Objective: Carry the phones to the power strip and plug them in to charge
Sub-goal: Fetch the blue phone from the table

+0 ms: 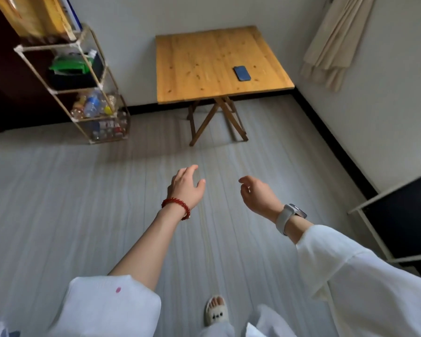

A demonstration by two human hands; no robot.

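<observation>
One dark blue rectangular phone (pixel 241 73) is in view, lying flat and face up on the square pale-wood folding table (pixel 195 69) in the upper centre of the frame, toward the table's right-hand near edge. That edge position probably makes for an easy pick-up from the floor side. The task speaks of phones in the plural; only this one shows.

Both hands are empty. The left hand (pixel 186 188), with a red bead bracelet (pixel 176 207) at the wrist, sits at frame centre, fingers loosely spread and a little bent, holding nothing. The right hand (pixel 257 194), with a pale-strapped watch (pixel 289 215) at the wrist, is just right of it, fingers loosely curled, also holding nothing. Both arms reach forward toward the table, well apart from the phone, over grey plank floor (pixel 83 203).

Judgement: approach phase, pick-up not yet done. The raised, relaxed hands read as readiness to take the phone on arrival.

No power strip or charging cable is visible (it may lie outside the frame), so the destination cannot be fixed.

Other items: a wire-frame shelf unit (pixel 88 93) of bottles and bags at upper left, a cream curtain (pixel 336 42) at upper right, a dark panel in a white frame (pixel 404 215) at the right edge. One slippered foot (pixel 216 310) shows at bottom centre.
</observation>
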